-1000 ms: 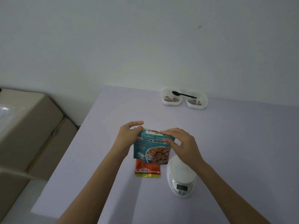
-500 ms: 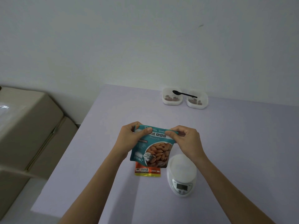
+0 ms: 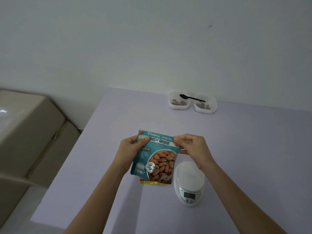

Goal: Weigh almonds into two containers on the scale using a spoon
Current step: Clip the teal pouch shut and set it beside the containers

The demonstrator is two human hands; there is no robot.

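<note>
Teal almond bag point(image 3: 156, 157) held upright above the table point(image 3: 244, 149), pinched at its top corners by left hand point(image 3: 130, 147) and right hand point(image 3: 192, 146); scale point(image 3: 190, 181) near right, two containers point(image 3: 192, 103) and spoon point(image 3: 191, 98) far

Almond pouch point(image 3: 156, 157) reads "Protein snacks", "Almonds", "UNSALTED".

so the scale point(image 3: 189, 183) sits right of the almond bag point(image 3: 157, 159), two containers point(image 3: 179, 102) side by side way behind, spoon point(image 3: 191, 98) lying across both
</note>
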